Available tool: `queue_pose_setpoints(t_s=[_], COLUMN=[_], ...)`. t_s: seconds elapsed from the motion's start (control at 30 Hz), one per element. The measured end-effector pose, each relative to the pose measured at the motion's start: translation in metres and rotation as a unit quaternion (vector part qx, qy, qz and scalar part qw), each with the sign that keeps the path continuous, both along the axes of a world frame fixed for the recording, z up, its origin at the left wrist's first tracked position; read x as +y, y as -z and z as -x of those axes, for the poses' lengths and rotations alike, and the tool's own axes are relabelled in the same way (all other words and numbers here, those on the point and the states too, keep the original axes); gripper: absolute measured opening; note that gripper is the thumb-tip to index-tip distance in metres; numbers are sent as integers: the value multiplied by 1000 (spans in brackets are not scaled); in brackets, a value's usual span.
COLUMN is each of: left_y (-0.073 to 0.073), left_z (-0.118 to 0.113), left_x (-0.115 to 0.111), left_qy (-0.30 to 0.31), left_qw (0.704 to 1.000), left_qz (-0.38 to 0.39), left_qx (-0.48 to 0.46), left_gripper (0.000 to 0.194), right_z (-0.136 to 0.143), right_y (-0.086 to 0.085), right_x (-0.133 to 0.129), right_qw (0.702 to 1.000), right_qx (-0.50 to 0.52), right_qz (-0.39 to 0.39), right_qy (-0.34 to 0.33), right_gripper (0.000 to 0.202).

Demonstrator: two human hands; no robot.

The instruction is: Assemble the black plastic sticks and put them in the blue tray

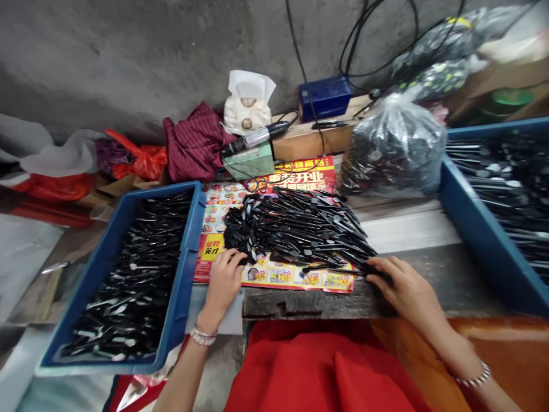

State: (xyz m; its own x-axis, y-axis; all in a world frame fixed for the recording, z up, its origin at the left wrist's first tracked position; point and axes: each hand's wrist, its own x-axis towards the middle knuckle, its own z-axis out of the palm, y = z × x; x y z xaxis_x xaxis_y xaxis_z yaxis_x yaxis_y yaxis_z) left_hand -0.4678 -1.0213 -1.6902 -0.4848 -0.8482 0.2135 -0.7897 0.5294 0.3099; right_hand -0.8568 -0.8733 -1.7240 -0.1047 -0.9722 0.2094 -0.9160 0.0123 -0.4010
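Observation:
A heap of thin black plastic pieces (300, 226) lies on a red and yellow printed sheet (300, 279) in front of me. My left hand (226, 277) is at the heap's lower left edge, its fingers bent together against the dark pieces; what they hold is too small to make out. At the heap's right end, my right hand (401, 281) has its thumb and fingers closed around the ends of some black pieces.
Blue bins of black pieces stand at left (195, 229) and right (476, 217). Behind the heap are a filled clear bag (394, 149), a dark blue box (326, 98), a handheld tool (257, 137) on a green box (251, 163), a tissue pack (247, 106) and maroon cloth (195, 143).

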Motion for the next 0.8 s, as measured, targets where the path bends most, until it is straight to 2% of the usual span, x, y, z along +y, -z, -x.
queue_pose_setpoints(t_s=[0.17,0.33,0.43,0.5,0.6,0.67,0.8], left_y=[9,10,11,12,13,12,7], left_z=[4,6,7,8,9,10,13], left_x=[-9,-11,-11,-12,-12,-12,-10], left_qy=[22,42,46,47,47,46,50], left_qw=[999,998,997,997,996,996,996], left_qz=[31,54,63,66,72,75,76], left_qx=[1,-6,-15,-13,-6,-5,1], left_gripper=[22,27,27,26,24,23,20], right_z=[-15,-12,-6,-3,-1,0,0], right_y=[-12,-11,-10,-14,-30,-47,-74], right_x=[-12,-12,-5,0,8,14,21], right_qw=[1000,999,999,994,976,972,987], right_qx=[28,26,-17,-84,-187,-204,-146], right_qz=[0,-6,-1,11,29,47,51], right_qy=[2,22,42,67,103,110,38], right_gripper=[14,11,13,14,18,18,14])
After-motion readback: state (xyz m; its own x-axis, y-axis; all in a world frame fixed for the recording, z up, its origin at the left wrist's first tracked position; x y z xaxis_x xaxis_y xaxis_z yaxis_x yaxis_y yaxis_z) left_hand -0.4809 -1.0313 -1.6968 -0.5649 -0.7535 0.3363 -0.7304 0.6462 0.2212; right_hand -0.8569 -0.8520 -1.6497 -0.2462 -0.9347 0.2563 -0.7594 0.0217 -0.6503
